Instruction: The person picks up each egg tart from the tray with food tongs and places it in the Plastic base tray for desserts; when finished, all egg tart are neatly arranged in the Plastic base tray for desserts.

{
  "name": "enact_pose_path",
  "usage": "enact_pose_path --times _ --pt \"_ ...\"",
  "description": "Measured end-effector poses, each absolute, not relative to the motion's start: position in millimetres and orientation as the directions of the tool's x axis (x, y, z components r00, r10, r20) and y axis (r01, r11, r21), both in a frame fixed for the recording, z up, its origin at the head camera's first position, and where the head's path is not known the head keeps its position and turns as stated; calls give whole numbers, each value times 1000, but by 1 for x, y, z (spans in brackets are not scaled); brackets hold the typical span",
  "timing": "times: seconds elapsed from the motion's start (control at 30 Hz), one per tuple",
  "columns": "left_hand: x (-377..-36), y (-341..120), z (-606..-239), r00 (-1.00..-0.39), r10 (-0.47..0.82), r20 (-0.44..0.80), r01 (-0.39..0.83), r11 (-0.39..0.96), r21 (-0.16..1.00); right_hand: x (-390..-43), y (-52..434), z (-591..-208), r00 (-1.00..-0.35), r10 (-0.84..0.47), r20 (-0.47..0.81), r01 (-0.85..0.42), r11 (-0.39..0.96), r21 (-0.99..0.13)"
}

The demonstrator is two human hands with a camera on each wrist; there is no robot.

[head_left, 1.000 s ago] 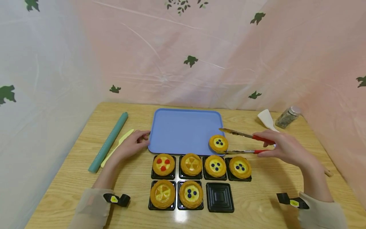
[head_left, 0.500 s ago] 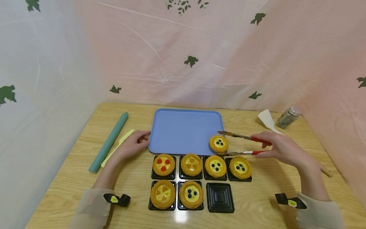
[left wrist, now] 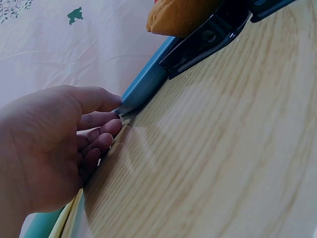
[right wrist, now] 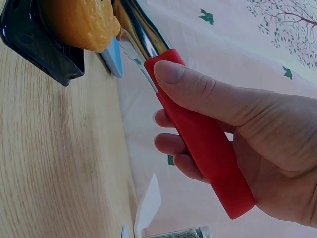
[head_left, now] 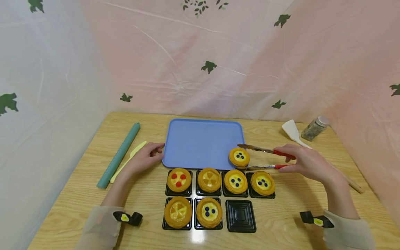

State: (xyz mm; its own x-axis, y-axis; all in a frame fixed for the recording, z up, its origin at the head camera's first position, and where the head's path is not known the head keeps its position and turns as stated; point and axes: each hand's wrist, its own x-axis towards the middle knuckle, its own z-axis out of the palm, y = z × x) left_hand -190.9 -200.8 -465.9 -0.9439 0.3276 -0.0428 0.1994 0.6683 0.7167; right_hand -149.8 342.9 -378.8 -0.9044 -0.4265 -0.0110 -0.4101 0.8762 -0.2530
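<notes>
My right hand (head_left: pixel 307 163) holds red-handled metal tongs (right wrist: pixel 198 134), thumb on one handle and fingers behind. Their spread arms straddle a tart (head_left: pixel 239 157) with blueberry-like dots, at the near right corner of the blue tray (head_left: pixel 200 139). My left hand (head_left: pixel 147 157) rests at the tray's left edge. In the left wrist view its loosely bent fingers (left wrist: pixel 101 141) lie close by the rim. Several more tarts sit in black square holders in front, among them a red-dotted tart (head_left: pixel 179 180) and an orange-wedge tart (head_left: pixel 178 212).
A bare black holder (head_left: pixel 240 216) ends the nearer row at right. A teal rolling pin (head_left: pixel 118 155) and a yellow knife (head_left: pixel 137 148) lie left. Back right are a white spatula (head_left: pixel 292 130) and a spice jar (head_left: pixel 315 127). Patterned cloth (head_left: pixel 187 76) hangs behind the table.
My right hand and the tongs have shifted slightly left, and the tong tips reach further past the tart. The arms have closed in a little. My left hand stays put.
</notes>
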Motion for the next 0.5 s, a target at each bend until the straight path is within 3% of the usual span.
enact_pose_path --times 0.5 --pt "-190 -200 -463 -944 327 -41 197 660 725 -150 345 -377 -904 -428 -12 -412 877 -245"
